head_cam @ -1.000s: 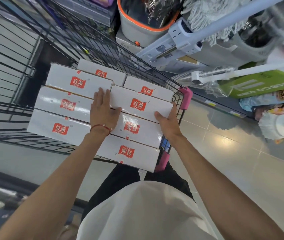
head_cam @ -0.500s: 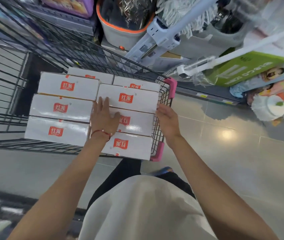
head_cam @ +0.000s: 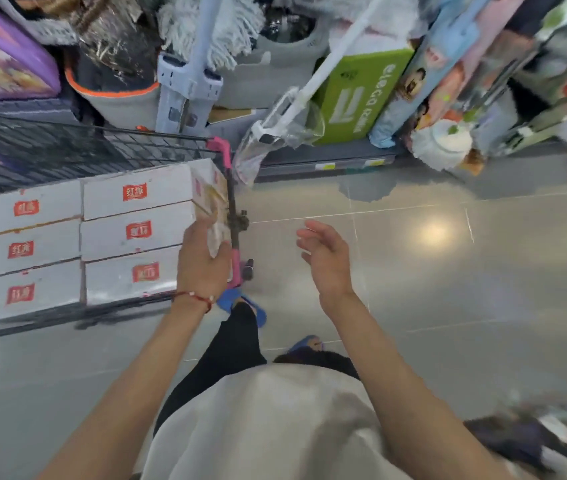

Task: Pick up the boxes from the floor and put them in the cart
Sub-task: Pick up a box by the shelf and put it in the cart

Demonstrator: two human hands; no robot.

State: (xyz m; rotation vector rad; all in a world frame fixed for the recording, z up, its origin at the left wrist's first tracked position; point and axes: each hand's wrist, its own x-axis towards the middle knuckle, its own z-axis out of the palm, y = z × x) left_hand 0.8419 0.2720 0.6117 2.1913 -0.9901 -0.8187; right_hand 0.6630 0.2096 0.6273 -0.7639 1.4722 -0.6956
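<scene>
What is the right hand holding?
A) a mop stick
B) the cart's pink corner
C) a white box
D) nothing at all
D: the right hand is open in the air above the floor and touches nothing, while the boxes lie in the cart off to its side.

A white mop (head_cam: 327, 60) leans beside a green box (head_cam: 358, 95).
</scene>
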